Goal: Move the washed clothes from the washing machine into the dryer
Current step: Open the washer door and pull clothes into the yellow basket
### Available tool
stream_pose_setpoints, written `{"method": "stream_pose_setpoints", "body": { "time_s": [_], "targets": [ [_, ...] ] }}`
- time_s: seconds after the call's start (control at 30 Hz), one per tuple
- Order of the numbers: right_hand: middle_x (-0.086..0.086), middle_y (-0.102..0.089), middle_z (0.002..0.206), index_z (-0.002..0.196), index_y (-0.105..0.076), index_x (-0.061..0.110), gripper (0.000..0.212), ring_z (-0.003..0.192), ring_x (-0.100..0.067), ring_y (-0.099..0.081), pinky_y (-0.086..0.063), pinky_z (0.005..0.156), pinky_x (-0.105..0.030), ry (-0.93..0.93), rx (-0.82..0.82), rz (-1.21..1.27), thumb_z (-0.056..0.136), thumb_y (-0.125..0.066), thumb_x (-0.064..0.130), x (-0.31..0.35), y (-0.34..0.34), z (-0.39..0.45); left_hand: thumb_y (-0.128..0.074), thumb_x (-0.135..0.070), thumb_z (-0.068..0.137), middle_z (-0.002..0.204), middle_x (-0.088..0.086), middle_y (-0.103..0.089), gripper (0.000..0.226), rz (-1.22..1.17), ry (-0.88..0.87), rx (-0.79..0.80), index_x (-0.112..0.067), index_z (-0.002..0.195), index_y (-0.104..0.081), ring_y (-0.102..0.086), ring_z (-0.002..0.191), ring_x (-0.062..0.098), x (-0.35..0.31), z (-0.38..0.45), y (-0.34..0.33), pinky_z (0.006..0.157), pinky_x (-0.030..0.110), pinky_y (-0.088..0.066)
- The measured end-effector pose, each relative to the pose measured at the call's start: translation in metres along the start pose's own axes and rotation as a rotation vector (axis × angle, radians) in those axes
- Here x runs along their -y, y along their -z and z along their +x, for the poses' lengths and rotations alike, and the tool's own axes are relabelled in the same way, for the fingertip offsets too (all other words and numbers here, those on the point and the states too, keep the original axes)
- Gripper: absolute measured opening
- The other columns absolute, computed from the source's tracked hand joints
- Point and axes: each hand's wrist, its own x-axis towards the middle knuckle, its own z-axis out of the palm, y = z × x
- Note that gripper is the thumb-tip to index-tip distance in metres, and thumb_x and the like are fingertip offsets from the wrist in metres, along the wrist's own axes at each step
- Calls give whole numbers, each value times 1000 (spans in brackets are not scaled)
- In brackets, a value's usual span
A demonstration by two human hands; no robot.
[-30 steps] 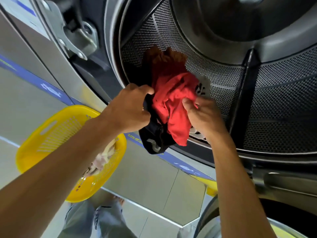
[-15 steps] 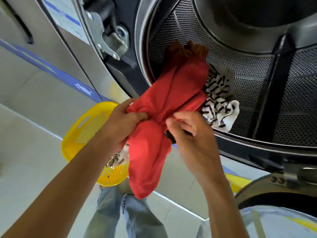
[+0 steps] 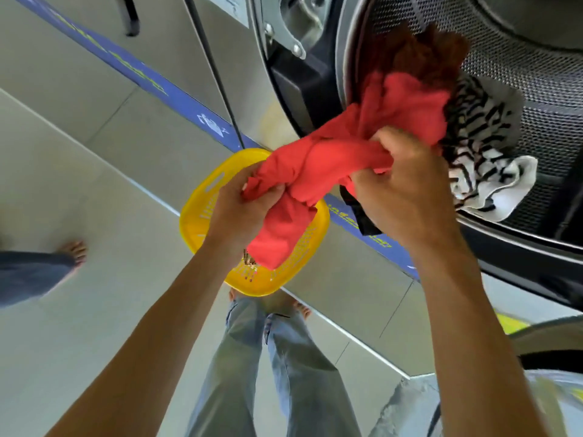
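Left hand (image 3: 239,212) fingers curl round one bunched end of the red cloth (image 3: 331,159); the right hand (image 3: 400,190) grips its crumpled middle. The cloth stretches from the drum (image 3: 536,74) mouth, its tail hanging over the yellow basket (image 3: 202,212). A striped cloth (image 3: 482,159) lies on the drum lip.

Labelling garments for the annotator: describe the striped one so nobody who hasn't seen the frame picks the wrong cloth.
Find the open perforated drum at upper right. At its front lip, right of the right hand, the black-and-white striped garment spills over the rim. It is the only patterned piece; the red garment gripped by both hands and the rust-brown garment above are plain.
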Motion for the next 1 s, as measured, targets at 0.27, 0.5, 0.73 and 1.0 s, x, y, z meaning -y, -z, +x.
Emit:
{"method": "stream_pose_setpoints", "body": {
  "time_s": [0.27,0.5,0.73,1.0],
  "targets": [
    [12,-64,66,78,-74,24,13,65,-10,-57,-51,64,-35,-465,410,923,75,-65,32,59,-86,-51,-44,-37,95,116,20,-67,39,-556,259,-4,-12,115,-65,-65,107,33,17,0,34,97,46,-52],
    [6,-71,112,115,-62,38,36,105,-20,-67,-54,94,-40,-501,544,443,79,-66,34,-9,-153,-48,-57,-19,76,103,-3,-70,38,507,150,-106,-30,111,-68,-62,97,18,70,16,48,93,38,-49],
    [10,-74,95,103,-73,18,24,85,5,-68,-48,77,-6,-259,122,322,90,-58,5,-29,-45,-41,-54,-5,87,122,-4,-68,37,603,-148,179,-18,119,-67,-66,106,11,22,13,0,96,23,-48],
    [-21,-49,146,147,-44,21,74,138,-38,-42,-34,113,-40,-420,-229,-271,83,-65,52,-150,67,68,-56,-9,87,96,-18,-67,34,482,-408,330,-27,112,-70,-67,95,-1,-69,-15,-98,91,15,-46]
  ]
}}
